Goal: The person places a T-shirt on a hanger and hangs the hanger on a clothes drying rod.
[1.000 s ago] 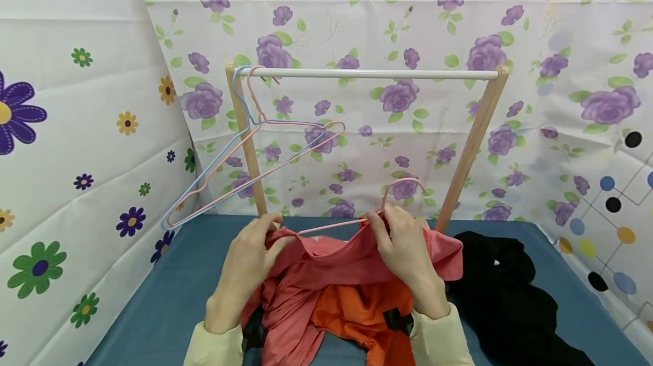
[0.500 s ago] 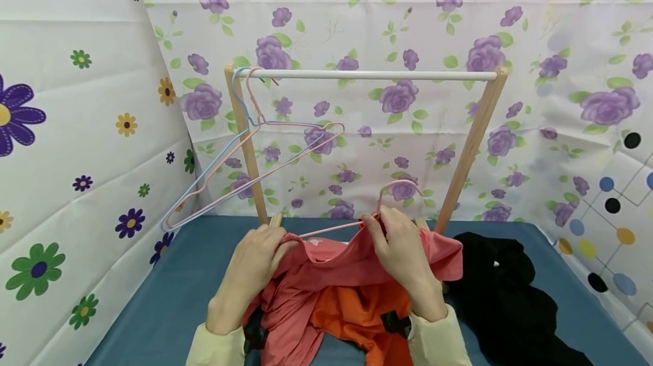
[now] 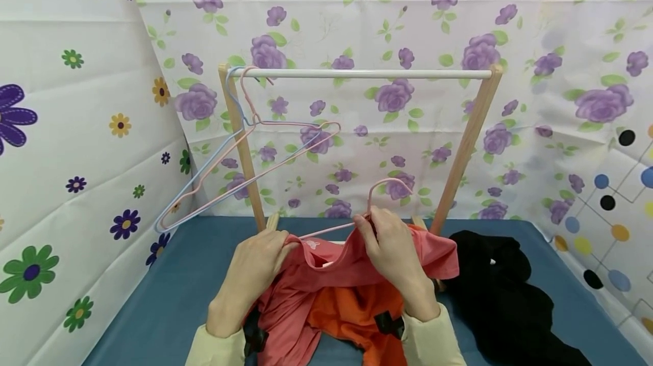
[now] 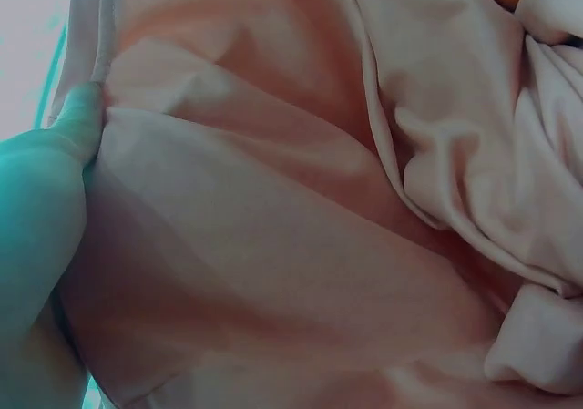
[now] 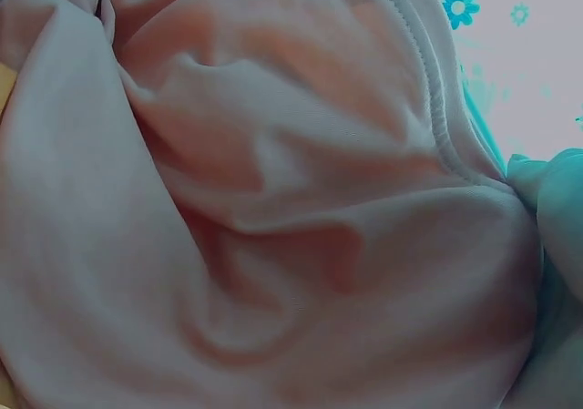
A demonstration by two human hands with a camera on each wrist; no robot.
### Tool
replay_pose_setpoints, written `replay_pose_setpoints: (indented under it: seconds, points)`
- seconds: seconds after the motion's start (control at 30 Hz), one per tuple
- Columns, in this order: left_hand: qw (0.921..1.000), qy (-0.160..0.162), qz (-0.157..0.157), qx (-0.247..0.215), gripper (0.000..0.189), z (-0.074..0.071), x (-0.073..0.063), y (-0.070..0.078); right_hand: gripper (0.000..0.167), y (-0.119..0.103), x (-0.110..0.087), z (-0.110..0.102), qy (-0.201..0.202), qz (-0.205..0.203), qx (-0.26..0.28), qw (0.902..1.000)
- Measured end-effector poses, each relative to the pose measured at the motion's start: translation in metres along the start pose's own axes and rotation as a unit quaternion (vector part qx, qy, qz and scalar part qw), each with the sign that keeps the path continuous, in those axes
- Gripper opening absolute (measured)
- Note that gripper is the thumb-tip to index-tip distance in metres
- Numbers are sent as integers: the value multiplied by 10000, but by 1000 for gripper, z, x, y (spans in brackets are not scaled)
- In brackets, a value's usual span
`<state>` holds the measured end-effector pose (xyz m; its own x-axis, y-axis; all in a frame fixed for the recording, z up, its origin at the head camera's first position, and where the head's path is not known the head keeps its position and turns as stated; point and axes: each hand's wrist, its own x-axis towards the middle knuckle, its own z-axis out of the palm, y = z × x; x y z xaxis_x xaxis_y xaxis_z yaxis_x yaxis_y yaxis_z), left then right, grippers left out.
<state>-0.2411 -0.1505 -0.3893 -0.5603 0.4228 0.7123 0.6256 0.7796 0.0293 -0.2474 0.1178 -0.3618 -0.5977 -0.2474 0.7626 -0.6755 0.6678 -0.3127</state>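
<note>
A pink shirt [image 3: 331, 272] hangs between my hands, with a pink hanger [image 3: 389, 181] inside its neckline. At the neckline's left side, my left hand [image 3: 255, 267] grips the cloth. My right hand [image 3: 393, 250] pinches the collar edge together with the hanger just below its hook. The hook rises above the right hand, and a short stretch of the hanger's arm shows between the hands. The shoulder ends are hidden under the cloth. In the left wrist view the thumb [image 4: 77, 131] presses on the shirt's edge; pink cloth [image 5: 301, 209] fills most of the right wrist view.
Behind stands a rack with a white bar [image 3: 367, 73] and wooden legs. A blue hanger [image 3: 196, 176] and a pink hanger [image 3: 301, 150] hang at its left end. An orange garment [image 3: 331, 309] lies under the shirt; a black garment [image 3: 502, 298] lies to the right.
The hook and right hand have shifted slightly left. My left hand has come down a little at the collar, and a white label now shows inside the neckline. The head view has turned slightly right.
</note>
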Motion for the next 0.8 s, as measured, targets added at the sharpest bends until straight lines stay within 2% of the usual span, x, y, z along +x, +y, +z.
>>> replay_pose_setpoints:
  seconds: [0.23,0.43,0.8]
  points:
    - [9999,-117,-110,37,14,-1,1,3,17,-4,-1,1,-9,73,15,10000]
    - [9998,-155,-78,119,17,-1,2,7,20,-8,0,1,1,-35,-20,10000]
    - [9994,-176,-132,261,23,1,3,9,16,-4,-1,-2,-238,26,162,9996]
